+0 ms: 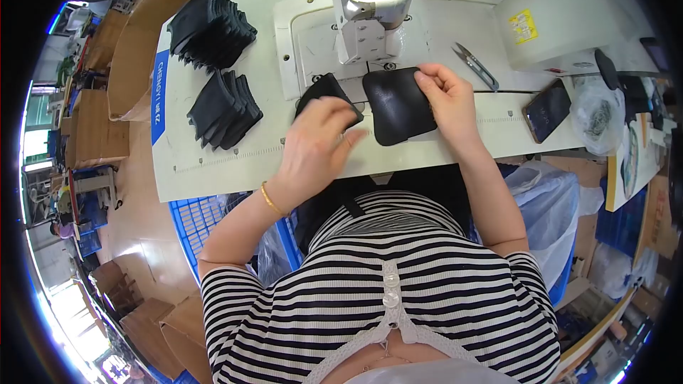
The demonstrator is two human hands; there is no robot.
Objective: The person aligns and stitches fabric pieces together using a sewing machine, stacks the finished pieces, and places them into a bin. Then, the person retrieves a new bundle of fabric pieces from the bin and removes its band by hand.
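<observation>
- Left hand point(316, 144) lies flat, fingers loose, on a small black piece point(324, 91) below the sewing machine head point(370, 7).
- Right hand point(447, 96) pinches the larger black piece point(397, 105), at its three o'clock edge.
- Stacks of black pieces point(222, 108) at nine o'clock.

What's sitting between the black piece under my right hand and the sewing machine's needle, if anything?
Nothing visible does. The right hand holds the larger black piece flat on the sewing table, its top edge just below the machine head. The left hand rests on a smaller black piece off to the side. The scissors lie clear.
</observation>
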